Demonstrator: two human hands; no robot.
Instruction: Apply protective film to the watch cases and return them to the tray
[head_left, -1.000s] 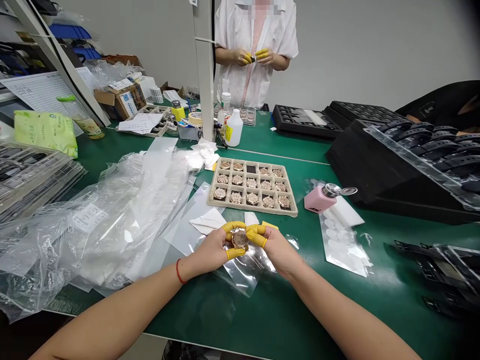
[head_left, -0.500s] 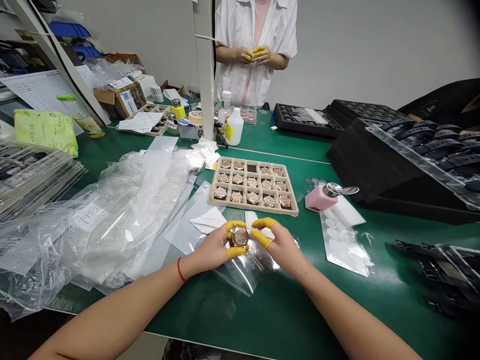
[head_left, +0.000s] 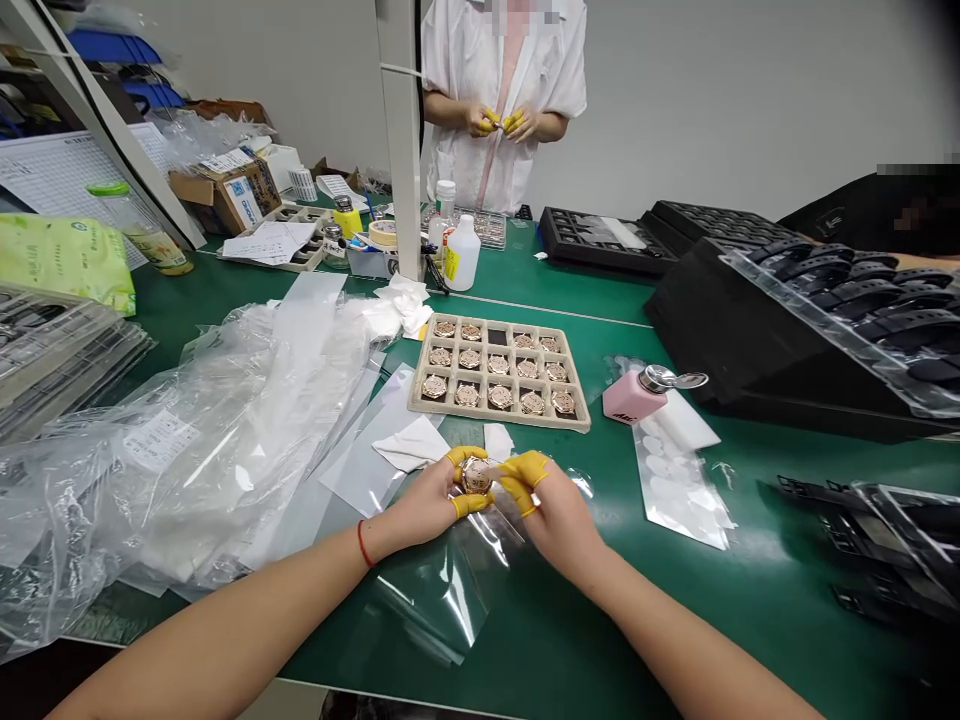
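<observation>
A round gold-rimmed watch head [head_left: 475, 476] sits between the yellow-cotted fingers of my left hand [head_left: 442, 492], its face up. My right hand [head_left: 551, 505], also in yellow finger cots, pinches a small whitish piece [head_left: 496, 471] against the watch's right side; its exact kind is too blurred to name. Beneath both hands lies a sheet of transparent film [head_left: 450, 590]. Just beyond them, a white wipe [head_left: 411, 446] rests on the table. Farther back stands a beige compartment tray [head_left: 499, 414] with rows of similar gold watch heads.
A pink pump bottle [head_left: 634, 396] and a sheet of round stickers [head_left: 679, 485] are to the right. Plastic bags [head_left: 217, 440] cover the left side. Black trays [head_left: 772, 350] with straps rise at right. Across the table a person [head_left: 504, 110] handles something small.
My right hand has moved left to the watch, and a whitish piece now shows in its pinch. The left hand keeps its grip. The film under the hands has shifted nearer to me.
</observation>
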